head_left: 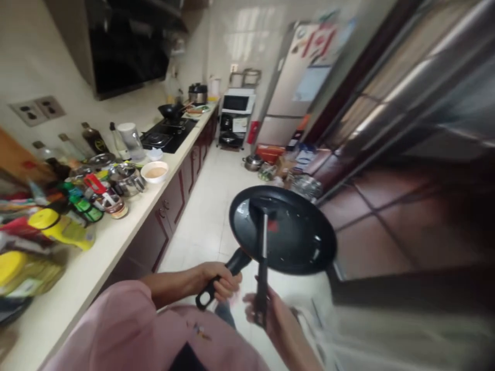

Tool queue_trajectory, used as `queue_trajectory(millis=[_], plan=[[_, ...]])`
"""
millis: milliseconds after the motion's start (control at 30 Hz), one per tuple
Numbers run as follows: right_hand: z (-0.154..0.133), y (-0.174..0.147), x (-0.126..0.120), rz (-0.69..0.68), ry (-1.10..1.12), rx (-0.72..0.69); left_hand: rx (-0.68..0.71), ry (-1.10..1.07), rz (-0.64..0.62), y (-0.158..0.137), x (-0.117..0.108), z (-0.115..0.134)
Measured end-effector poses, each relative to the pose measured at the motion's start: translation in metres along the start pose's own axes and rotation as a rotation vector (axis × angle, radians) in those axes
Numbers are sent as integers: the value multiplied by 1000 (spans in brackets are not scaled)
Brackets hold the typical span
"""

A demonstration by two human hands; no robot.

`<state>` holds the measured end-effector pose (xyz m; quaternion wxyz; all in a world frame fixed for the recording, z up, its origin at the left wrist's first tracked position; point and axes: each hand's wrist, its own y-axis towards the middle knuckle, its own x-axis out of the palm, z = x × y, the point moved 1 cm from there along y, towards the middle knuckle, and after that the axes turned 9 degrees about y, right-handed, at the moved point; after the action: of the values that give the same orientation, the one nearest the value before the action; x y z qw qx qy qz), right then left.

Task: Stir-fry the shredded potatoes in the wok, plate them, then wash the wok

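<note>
My left hand (224, 280) is wrapped round the handle of a black frying pan (297, 234), held up in front of me over the floor. A small red mark and a few shiny spots show on the pan's dark inside. In my right hand (270, 309) is a black spatula (263, 278) with a metal neck, its handle gripped low down. The spatula's head lies over the inner left part of the pan and blends into it. I cannot tell whether the head touches the pan.
Along the left runs a counter (131, 242) with bottles, jars and a bowl of pale liquid (155, 172). Farther back are a gas stove (162, 138) and a wok (171, 111). A microwave (236, 102), a fridge (290, 93) and a floor pot (253, 162) stand at the far end.
</note>
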<state>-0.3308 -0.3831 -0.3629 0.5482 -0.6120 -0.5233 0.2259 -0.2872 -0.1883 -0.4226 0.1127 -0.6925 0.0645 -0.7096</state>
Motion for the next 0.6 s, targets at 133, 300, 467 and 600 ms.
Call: queue_trajectory(millis=[133,300,467,600], plan=[[-67,82,-24,-87,-76,90,251,-38,171,-6,-15,58],[-126,168,-64,89,-287,96,603,-58,406,-10,-35,131],[-162,256,-69,67,-479,190,830,-88,607,-31,-69,203],[-209,315,-45,27,-488,209,944,-116,705,-61,-113,259]])
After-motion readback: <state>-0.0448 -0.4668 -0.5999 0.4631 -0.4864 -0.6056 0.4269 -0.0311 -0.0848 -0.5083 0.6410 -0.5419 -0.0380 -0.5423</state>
